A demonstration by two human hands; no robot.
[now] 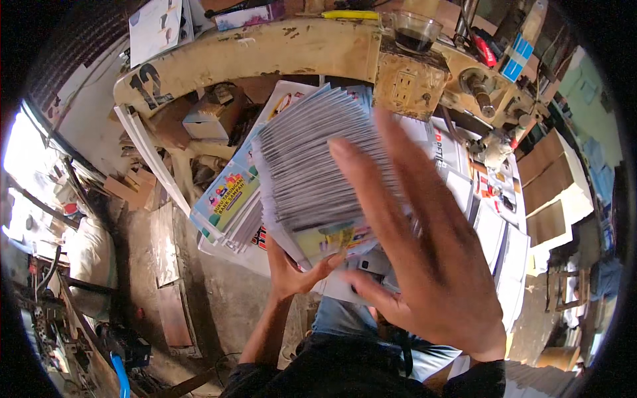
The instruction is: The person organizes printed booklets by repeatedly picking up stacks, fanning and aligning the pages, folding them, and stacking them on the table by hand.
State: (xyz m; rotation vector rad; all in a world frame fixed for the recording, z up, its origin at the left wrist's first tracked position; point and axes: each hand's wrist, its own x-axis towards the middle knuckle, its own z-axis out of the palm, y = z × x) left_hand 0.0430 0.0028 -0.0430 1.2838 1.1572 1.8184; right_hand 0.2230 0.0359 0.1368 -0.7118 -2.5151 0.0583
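A thick stack of booklets (312,159) stands tilted in front of me, its many page edges fanned out. Under its near left corner, my left hand (295,268) is closed round the lower edge, thumb on the colourful cover. Close to the stack's right side is my right hand (424,265), fingers stretched and apart, slightly blurred by motion. It hides part of that side, and I cannot tell whether a fingertip touches the pages. Beneath and left of the stack lie more booklets with a green and blue printed cover (232,196).
An old cream machine arm (265,56) with peeling paint arches behind the stack. On it sit a glass bowl of dark liquid (415,33), a yellow tool (350,14) and papers (159,30). Printed sheets (494,265) lie to the right. A white sack (93,259) stands far left.
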